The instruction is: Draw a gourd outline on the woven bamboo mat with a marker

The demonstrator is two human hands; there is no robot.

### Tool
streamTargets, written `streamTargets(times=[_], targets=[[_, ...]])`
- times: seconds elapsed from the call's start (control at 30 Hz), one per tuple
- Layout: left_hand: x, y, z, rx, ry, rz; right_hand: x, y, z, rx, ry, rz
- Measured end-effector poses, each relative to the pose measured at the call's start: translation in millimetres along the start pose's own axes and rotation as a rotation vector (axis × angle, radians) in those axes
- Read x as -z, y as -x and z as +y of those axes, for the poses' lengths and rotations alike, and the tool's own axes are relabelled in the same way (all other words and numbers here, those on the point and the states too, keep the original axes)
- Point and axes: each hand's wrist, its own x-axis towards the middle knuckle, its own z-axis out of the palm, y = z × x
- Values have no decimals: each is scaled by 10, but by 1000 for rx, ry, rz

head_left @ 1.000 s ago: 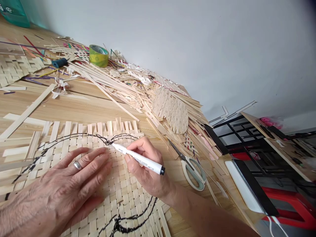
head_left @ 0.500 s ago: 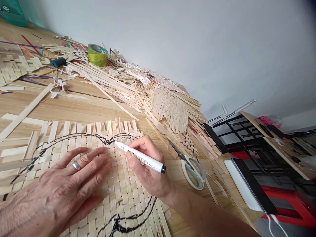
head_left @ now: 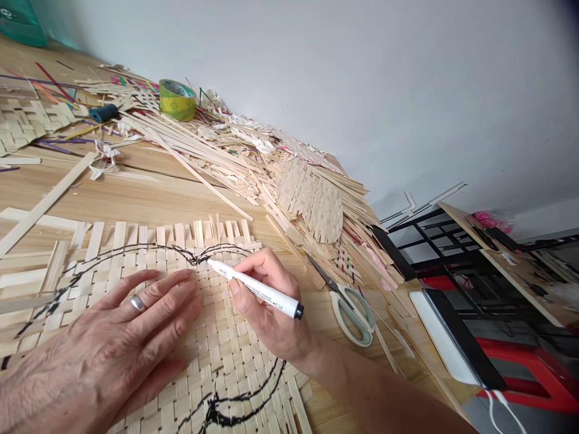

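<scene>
Beneath the flat, open left hand (head_left: 106,343), a woven bamboo mat (head_left: 226,355) lies on the wooden table (head_left: 136,193), its far edge ending in loose strip ends. The right hand (head_left: 271,313) grips a white marker (head_left: 256,290), its tip just beside a drawn black line, its barrel lettered "deli" near the tip. Scissors (head_left: 353,316) lie just right of the hand, toward the table's edge.
</scene>
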Motion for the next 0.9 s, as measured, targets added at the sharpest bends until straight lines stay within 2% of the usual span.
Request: streamTargets(times=[0.6,0.77,0.9], targets=[[-9,-3,-18,26,42,12,0,-5,-57,-35,124,108],[6,47,-8,28,18,-66,3,-3,-73,-48,126,122],[-17,75,-13,72,46,-65,0,7,-63,-31,135,141]])
